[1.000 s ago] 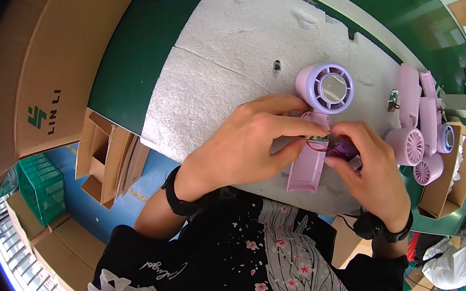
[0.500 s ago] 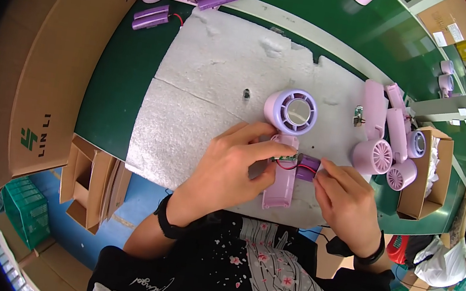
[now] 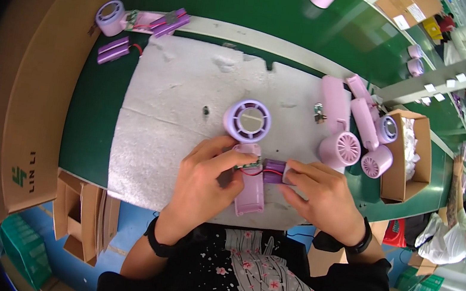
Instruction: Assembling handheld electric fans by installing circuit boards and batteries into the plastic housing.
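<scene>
A lilac-and-pink handheld fan (image 3: 247,121) lies on the white foam sheet in front of me, its round head pointing away and its handle shell (image 3: 250,197) open. My left hand (image 3: 202,178) closes on the fan from the left. Its index fingertip rests on a small green circuit board (image 3: 250,164) at the handle's upper end, and the thumb is by the handle's edge. A purple battery pack (image 3: 273,171) is pinched by the fingers of my right hand (image 3: 325,196), just right of the handle. Red wire (image 3: 254,174) runs between board and pack.
Pink fan bodies (image 3: 341,148) and handle shells (image 3: 364,123) lie on the right, beside an open cardboard box (image 3: 417,173). Another opened fan (image 3: 111,18) and a purple battery pack (image 3: 113,50) sit at the far left. A big carton (image 3: 43,87) walls the left side.
The whole view has shifted, so the bench sits lower and further left in the picture. Both hands stay at the fan, and the right one still pinches the battery pack.
</scene>
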Tool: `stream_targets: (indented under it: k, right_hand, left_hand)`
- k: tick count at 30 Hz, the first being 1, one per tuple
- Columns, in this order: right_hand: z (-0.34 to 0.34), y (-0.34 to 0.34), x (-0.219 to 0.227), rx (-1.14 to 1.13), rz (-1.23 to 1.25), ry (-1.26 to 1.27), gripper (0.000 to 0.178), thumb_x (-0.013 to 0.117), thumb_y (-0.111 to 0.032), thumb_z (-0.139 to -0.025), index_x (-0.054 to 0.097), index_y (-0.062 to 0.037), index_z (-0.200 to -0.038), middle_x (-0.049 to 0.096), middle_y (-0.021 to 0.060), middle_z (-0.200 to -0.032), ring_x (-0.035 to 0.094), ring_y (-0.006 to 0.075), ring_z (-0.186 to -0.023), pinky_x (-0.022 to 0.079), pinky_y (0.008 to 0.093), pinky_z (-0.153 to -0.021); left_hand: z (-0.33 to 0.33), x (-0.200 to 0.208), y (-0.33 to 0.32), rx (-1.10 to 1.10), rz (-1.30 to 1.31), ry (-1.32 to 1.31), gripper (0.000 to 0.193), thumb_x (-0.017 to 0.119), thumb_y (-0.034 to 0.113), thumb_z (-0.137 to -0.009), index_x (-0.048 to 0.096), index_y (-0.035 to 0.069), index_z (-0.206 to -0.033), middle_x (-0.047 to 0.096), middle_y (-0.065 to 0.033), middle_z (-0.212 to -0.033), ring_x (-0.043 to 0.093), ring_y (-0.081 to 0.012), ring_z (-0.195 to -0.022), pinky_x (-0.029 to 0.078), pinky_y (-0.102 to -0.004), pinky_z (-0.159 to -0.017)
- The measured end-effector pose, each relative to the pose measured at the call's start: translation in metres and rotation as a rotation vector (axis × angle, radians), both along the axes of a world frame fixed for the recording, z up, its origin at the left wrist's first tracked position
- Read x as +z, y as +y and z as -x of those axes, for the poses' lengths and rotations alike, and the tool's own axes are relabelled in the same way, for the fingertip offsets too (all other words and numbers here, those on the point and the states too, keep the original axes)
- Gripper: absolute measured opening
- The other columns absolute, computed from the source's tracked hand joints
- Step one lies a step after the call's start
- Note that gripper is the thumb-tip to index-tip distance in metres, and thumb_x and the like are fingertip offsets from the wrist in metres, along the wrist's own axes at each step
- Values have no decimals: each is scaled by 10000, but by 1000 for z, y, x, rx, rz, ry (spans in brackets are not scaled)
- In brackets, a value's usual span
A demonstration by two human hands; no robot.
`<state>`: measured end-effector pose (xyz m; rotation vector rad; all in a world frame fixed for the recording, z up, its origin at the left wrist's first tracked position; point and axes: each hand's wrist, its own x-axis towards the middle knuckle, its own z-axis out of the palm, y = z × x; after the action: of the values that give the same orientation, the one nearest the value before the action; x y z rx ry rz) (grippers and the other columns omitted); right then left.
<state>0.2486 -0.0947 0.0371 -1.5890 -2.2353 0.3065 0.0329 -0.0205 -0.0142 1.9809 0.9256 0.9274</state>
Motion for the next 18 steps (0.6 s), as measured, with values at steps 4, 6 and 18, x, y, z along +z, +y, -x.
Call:
stream_targets:
  k: [4,6,18]
  right_hand:
    - [3,-3,-4,23,-60,30,161,738,-44,-725,624,20,-819,689,153,-1037,652,276,-779,555,367,-675]
    - [5,-5,-3,21,-84,32,164,740,-51,-730,623,19,-819,690,154,-1039,654,278,-782,554,366,-677]
    - [14,-1,11,-24,44,-243,208,711,-4,-725,606,17,-903,623,148,-1069,638,295,-756,556,357,-672]
  left_hand:
    - [8,5,0,-7,-5,2,400,675,-98,-666,724,87,-1016,668,-142,-1062,679,-303,-926,545,-350,-775]
    - [10,7,-1,-19,-9,8,401,673,-102,-665,723,84,-1018,668,-144,-1063,679,-302,-927,544,-347,-777]
    - [6,10,2,-18,5,12,429,713,-65,-644,736,121,-1030,665,-138,-1083,652,-296,-869,544,-378,-746]
